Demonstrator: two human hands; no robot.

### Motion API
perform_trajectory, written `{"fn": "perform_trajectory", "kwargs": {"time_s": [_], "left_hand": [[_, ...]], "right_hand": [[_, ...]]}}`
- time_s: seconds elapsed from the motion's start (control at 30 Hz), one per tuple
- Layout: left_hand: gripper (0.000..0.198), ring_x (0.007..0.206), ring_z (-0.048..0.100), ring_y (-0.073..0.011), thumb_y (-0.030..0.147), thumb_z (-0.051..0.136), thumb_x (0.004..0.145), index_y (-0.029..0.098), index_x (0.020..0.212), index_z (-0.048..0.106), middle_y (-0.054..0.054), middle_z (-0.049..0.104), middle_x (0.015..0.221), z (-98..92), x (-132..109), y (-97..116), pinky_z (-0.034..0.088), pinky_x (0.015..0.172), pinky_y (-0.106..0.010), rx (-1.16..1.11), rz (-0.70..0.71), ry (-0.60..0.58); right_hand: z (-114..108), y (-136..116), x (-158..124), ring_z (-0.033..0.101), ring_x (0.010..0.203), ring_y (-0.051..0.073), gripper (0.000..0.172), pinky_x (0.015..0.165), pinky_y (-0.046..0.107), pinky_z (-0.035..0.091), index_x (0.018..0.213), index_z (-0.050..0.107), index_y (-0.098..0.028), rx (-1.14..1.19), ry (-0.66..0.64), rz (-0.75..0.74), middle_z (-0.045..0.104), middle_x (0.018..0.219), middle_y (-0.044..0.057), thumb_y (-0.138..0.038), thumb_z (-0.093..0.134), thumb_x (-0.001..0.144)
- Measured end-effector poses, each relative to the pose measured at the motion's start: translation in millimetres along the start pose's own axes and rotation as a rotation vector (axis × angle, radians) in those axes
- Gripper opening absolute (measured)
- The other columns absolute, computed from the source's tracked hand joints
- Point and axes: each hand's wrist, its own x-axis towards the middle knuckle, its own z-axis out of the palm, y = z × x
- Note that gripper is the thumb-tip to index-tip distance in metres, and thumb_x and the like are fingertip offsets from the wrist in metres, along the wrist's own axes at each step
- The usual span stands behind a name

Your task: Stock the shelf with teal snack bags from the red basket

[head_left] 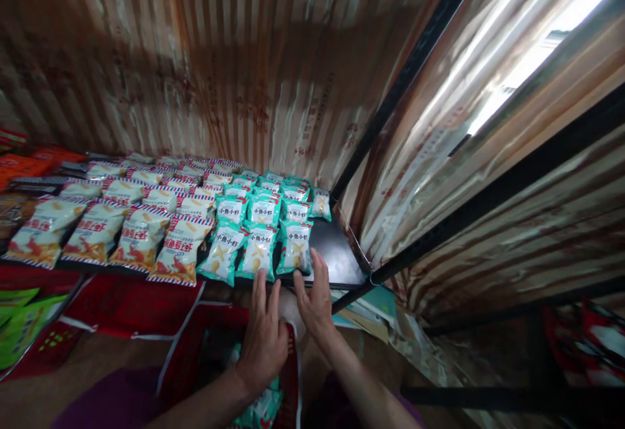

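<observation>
My right hand (316, 300) is at the shelf's front edge, its fingers apart around the lower right corner of a teal-and-white snack bag (295, 248). The fingers seem to touch this bag without closing on it. My left hand (264, 339) has its fingers stretched out, fingertips at the bottom edge of the neighbouring snack bag (258, 251). Another teal bag (223, 251) stands to the left in the front row. Several more of the same kind fill rows behind, and one snack bag (321, 203) sits at the back right.
Left of the teal bags are rows of white-and-orange snack bags (180, 247). Below hangs a red basket (185, 351) with teal bags in it. Black metal posts (415, 253) frame the black shelf (336, 253) on the right, and striped sheeting (219, 58) covers the back.
</observation>
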Motion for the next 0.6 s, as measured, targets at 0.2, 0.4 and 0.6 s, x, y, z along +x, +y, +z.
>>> {"fn": "perform_trajectory", "kwargs": {"time_s": [0.2, 0.4, 0.6], "left_hand": [[0.067, 0.145, 0.007, -0.0247, -0.002, 0.037, 0.078, 0.018, 0.142, 0.029, -0.011, 0.001, 0.158, -20.0, -16, -7, 0.03, 0.112, -0.047, -0.039, -0.072, 0.004], [0.054, 0.143, 0.014, -0.0296, 0.001, 0.04, 0.082, 0.014, 0.134, 0.043, -0.016, 0.018, 0.154, -46.6, -7, -33, 0.033, 0.109, -0.052, 0.254, 0.043, 0.116], [0.055, 0.142, 0.016, -0.0357, 0.005, 0.048, 0.084, 0.023, 0.136, 0.046, -0.017, 0.033, 0.148, -70.5, 17, -71, 0.033, 0.106, -0.057, 0.559, 0.127, 0.116]], "right_hand": [[22, -33, -17, 0.04, 0.132, 0.025, 0.044, 0.105, 0.045, 0.042, 0.135, 0.043, -0.018, 0.056, -0.17, -0.04, 0.041, 0.141, 0.016, -0.026, 0.043, 0.092], [45, -45, -7, 0.038, 0.133, 0.027, 0.045, 0.107, 0.049, 0.037, 0.134, 0.045, -0.017, 0.024, -0.158, -0.018, 0.041, 0.141, 0.017, -0.029, 0.043, 0.091], [64, -49, 2, 0.029, 0.139, 0.029, 0.049, 0.107, 0.053, 0.035, 0.137, 0.041, -0.018, -0.017, -0.23, -0.01, 0.03, 0.148, 0.017, -0.028, 0.045, 0.089]]}}
